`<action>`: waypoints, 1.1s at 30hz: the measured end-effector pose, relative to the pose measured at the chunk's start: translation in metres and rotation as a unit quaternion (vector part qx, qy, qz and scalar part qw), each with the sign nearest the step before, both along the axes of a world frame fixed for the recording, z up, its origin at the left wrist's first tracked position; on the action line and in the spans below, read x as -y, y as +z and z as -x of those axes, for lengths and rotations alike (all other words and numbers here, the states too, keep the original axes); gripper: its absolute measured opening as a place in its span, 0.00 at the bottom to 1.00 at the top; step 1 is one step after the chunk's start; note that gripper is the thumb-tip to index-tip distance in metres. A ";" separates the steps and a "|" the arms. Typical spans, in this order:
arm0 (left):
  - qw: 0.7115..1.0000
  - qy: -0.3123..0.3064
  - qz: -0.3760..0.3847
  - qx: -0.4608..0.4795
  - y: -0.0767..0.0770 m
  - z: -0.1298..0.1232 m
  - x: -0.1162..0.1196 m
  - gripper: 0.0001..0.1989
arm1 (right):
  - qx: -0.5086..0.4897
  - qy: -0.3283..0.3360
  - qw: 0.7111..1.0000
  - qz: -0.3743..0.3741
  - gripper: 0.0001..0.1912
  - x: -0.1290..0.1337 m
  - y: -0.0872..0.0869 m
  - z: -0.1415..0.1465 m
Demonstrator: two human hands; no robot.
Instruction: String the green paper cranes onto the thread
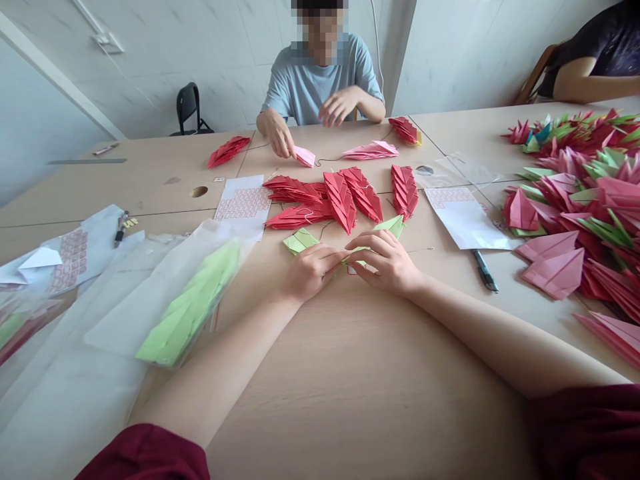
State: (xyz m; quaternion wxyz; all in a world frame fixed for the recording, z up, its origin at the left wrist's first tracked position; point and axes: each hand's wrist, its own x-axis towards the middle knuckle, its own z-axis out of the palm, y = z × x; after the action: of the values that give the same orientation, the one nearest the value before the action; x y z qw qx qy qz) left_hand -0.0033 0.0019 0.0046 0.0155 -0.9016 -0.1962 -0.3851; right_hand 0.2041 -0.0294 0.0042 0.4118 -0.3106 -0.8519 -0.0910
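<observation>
My left hand (313, 270) and my right hand (383, 260) meet at the middle of the table, fingertips pinched close together. Between them is a light green folded paper piece (359, 253), mostly covered by my fingers. Green folded paper (300, 241) sticks out beyond my left fingers, and a green paper tip (391, 225) shows past my right hand. I cannot tell whether these green parts are joined. A dark thread runs near the left green part. Just beyond my hands lie several red pleated paper strings (341, 200).
A bagged green paper string (193, 303) lies left among plastic sleeves. Sticker sheets (243, 203) and another sheet (467, 217) flank the middle, with a pen (484, 270) at right. A large pile of folded paper (600, 200) fills the right side. Opposite, a person (325, 80) handles pink paper (304, 157).
</observation>
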 end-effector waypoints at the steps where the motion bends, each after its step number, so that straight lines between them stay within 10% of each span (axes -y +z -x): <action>1: 1.000 -0.005 0.008 0.008 0.000 0.000 0.000 0.11 | -0.004 -0.001 1.000 0.002 0.05 0.000 0.001 0.000; 33: 0.996 0.011 0.083 0.042 -0.004 -0.002 0.002 0.10 | -0.042 -0.022 0.999 0.010 0.04 -0.002 -0.004 -0.003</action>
State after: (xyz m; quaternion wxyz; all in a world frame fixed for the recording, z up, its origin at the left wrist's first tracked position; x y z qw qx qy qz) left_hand -0.0013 0.0001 0.0004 -0.0632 -0.8805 -0.2382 -0.4049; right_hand 0.2074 -0.0269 -0.0002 0.4421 -0.3364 -0.8278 -0.0784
